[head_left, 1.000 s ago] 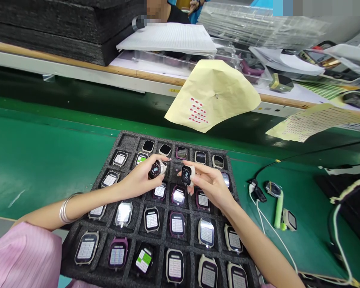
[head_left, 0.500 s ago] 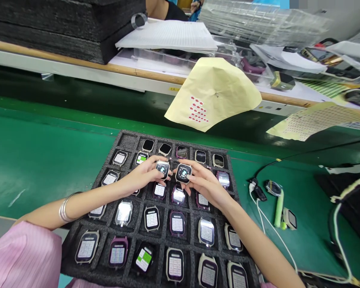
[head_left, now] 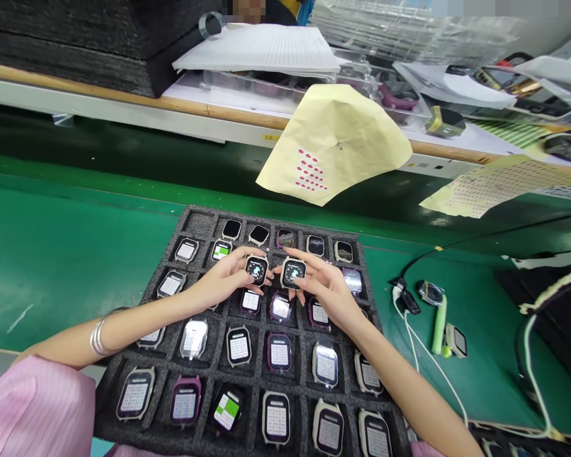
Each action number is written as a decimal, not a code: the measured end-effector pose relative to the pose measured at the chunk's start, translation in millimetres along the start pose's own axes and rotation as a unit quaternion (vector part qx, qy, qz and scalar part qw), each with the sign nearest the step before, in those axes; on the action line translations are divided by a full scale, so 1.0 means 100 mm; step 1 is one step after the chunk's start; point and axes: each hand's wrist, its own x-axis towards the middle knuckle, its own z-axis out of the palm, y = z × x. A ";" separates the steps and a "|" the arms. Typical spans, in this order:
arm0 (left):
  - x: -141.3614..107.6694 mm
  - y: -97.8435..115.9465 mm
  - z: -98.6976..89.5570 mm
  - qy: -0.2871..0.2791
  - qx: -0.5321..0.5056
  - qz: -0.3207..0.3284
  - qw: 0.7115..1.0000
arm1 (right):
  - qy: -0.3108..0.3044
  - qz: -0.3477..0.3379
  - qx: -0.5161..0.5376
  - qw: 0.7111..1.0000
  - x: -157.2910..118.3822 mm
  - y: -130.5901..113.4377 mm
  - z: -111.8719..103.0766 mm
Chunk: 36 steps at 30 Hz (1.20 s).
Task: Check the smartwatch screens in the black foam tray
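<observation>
My left hand (head_left: 232, 278) is closed on a strapless smartwatch (head_left: 256, 269), with the thumb over its lit dark screen. A second pale-framed smartwatch (head_left: 293, 272) is gripped in my right hand (head_left: 321, 279), its thumb also at the glass. Both watches are held side by side, a small gap apart, above a dark grey foam tray (head_left: 161, 406). Watch bodies fill most of the tray's compartments, many with white grids on their screens, such as the purple-framed watch (head_left: 186, 400) in the front row. My hands hide parts of the middle compartments.
Behind the tray runs a shelf with black foam blocks (head_left: 66, 44), papers (head_left: 261, 54) and plastic trays. A yellow sheet (head_left: 335, 146) hangs over its edge. On the green bench to the right lie a white cable (head_left: 432, 358), a green strap (head_left: 439, 327) and another watch (head_left: 455, 341).
The view has shifted slightly. Both hands keep hold of their watches, and the right one's screen now faces the camera a little more squarely. Someone behind the shelf has moved.
</observation>
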 end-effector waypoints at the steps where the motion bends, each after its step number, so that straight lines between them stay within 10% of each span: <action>1: 0.00 0.00 0.00 -0.002 0.001 0.001 1.000 | 0.000 -0.002 -0.002 1.000 0.00 0.00 0.00; 36: 0.00 0.02 -0.02 -0.020 0.008 0.034 0.999 | 0.029 -0.037 -0.119 0.992 0.00 0.02 0.01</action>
